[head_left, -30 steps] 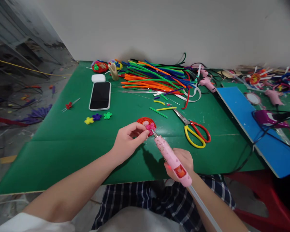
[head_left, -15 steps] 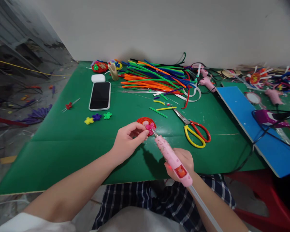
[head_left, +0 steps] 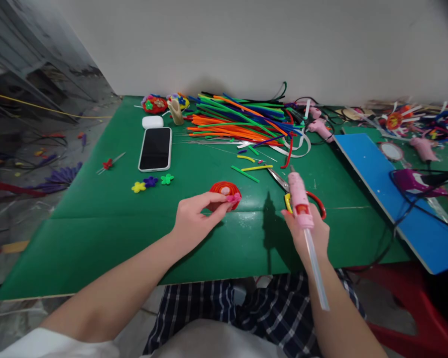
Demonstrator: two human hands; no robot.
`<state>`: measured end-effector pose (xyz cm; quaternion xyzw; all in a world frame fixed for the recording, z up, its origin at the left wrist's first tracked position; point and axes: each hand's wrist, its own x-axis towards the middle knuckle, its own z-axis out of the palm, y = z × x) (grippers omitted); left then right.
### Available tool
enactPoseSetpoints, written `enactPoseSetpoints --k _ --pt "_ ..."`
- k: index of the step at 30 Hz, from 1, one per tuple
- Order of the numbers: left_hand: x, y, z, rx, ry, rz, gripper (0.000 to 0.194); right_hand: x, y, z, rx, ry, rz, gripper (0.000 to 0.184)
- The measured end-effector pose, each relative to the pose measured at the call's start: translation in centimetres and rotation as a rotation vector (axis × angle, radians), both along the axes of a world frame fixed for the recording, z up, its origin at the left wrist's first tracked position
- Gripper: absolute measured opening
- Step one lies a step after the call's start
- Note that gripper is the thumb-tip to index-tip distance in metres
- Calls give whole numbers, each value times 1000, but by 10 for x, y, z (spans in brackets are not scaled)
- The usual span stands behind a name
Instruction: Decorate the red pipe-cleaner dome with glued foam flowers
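Observation:
My left hand [head_left: 199, 214] pinches a small pink flower [head_left: 234, 199] between thumb and fingers. Behind the flower, a red coiled disc [head_left: 224, 188] with a pale pink spot lies on the green table. My right hand [head_left: 313, 233] is wrapped around a pink hot glue gun [head_left: 299, 194], its nozzle pointing away from me and a clear glue stick [head_left: 315, 268] sticking out of its back end. Beneath the gun, scissors [head_left: 317, 203] with one red and one yellow handle are partly hidden. Yellow [head_left: 138, 187], blue [head_left: 150, 182] and green flowers [head_left: 167, 179] sit left of the disc.
A phone [head_left: 155, 149] and a white case [head_left: 153, 122] lie at the left. Many coloured pipe cleaners [head_left: 239, 119] are heaped at the back. On the right are a blue board [head_left: 399, 199], black cables and another pink glue gun [head_left: 321, 129]. Short cut pieces lie before the heap.
My right hand has drawn the glue gun away from the pink flower, to the right over the scissors. The flower has tilted in my left hand, which stays by the red disc.

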<state>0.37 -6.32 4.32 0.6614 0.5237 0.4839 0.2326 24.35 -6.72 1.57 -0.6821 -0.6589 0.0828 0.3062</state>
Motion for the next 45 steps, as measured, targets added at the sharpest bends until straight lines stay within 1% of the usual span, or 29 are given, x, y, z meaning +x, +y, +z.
enactPoseSetpoints --k 1,3,4,6,9,11,12,14,15,17,18,19,20,21,23,25,27,28,29,32,33,34,35,36,38,41,43,45 --pt "-2 0 -1 124 113 5 8 2 2 2 -22 -58 13 35" --pt "-6 1 -4 343 291 -21 12 4 5 4 -41 -192 107 36" --pt "-9 2 -5 426 348 -40 14 3 6 4 -36 -261 164 36" --pt "-15 3 -6 543 437 -65 16 1 8 1 -16 -383 247 39" --pt "-22 4 -7 600 545 -147 19 -2 12 -1 2 -479 322 42" --pt "-26 4 -6 588 590 -218 20 -1 13 3 4 -485 360 44" --pt "-28 4 -6 581 604 -242 21 0 12 8 3 -472 376 45" --pt "-32 3 -7 567 610 -282 22 0 7 23 6 -415 389 42" --pt "-34 3 -7 558 595 -305 22 -2 4 32 20 -368 381 37" --pt "-37 2 -8 534 534 -364 24 -11 0 49 71 -204 349 25" --pt "-39 1 -9 519 513 -397 25 -18 -1 56 51 -108 389 21" --pt "-40 1 -9 505 512 -427 26 -26 0 62 4 -11 470 16" --pt "-42 0 -8 492 538 -451 25 -35 2 66 -79 65 586 16" --pt "-43 0 -8 481 584 -468 25 -43 6 68 -157 127 658 16" --pt "-46 1 -6 480 672 -487 24 -57 17 70 -275 228 760 12" --pt "-47 3 -4 499 664 -498 26 -66 27 68 -377 329 814 10" --pt "-46 5 -4 484 569 -473 28 -69 33 67 -433 414 816 9" --pt "-43 6 -3 457 514 -421 28 -69 36 66 -439 446 791 9" --pt "-40 6 -3 414 459 -336 27 -69 37 65 -431 469 753 10" --pt "-24 4 -1 221 301 4 22 -70 39 61 -365 511 606 12" --pt "-18 4 1 109 249 39 20 -70 40 59 -335 518 567 12" --pt "-12 3 2 2 198 49 19 -71 40 57 -305 522 543 12" --pt "-8 2 3 -73 136 64 20 -72 40 56 -279 525 531 11" --pt "-4 2 4 -132 74 65 21 -73 40 54 -256 529 528 10" --pt "1 2 3 -201 -49 60 23 -75 39 52 -218 534 535 8" --pt "4 2 0 -244 -164 49 21 -79 38 49 -186 543 550 7" --pt "4 2 -2 -236 -159 63 19 -80 36 47 -154 529 574 8" --pt "3 2 -3 -219 -115 69 17 -81 35 45 -87 474 605 10"
